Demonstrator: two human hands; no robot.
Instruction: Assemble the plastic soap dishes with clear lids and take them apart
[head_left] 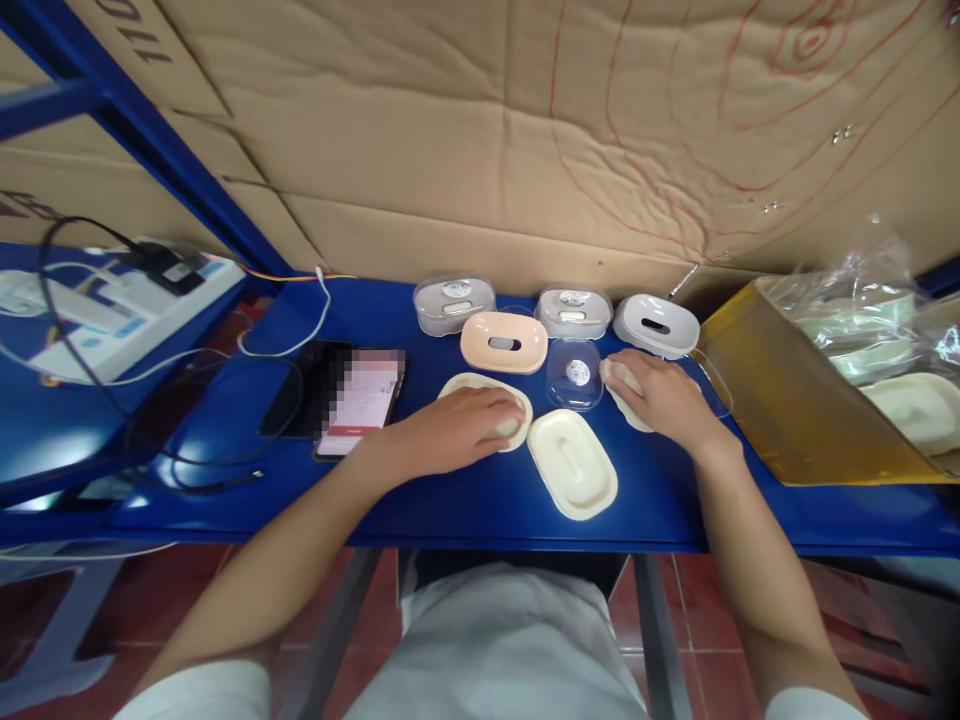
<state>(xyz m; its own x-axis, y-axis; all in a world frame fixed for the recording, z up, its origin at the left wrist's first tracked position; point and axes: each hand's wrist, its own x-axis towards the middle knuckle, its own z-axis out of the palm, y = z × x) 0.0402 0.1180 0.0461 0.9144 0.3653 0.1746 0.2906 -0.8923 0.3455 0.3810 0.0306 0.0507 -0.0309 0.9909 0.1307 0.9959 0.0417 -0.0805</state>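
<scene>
My left hand (480,418) is over a cream oval tray (454,385) with a raised rim. Its fingers curl down onto the tray and cover most of it. At the right, my right hand (664,390) grips another cream piece (616,372), its thumb across the top; the hand hides much of that piece. Between my hands, nearer the table's front edge, lies a third cream oval tray (574,465), with a narrow ridge along its middle. A clear plastic cover (576,375) with a round sticker sits just left of my right hand.
Behind stand a peach oval holder (480,345), a grey oval holder (656,320) and two clear-covered grey ones (454,305). A lit phone (364,405) lies left, near cables and a power strip (135,325). An open carton (795,400) with bagged pieces stands right.
</scene>
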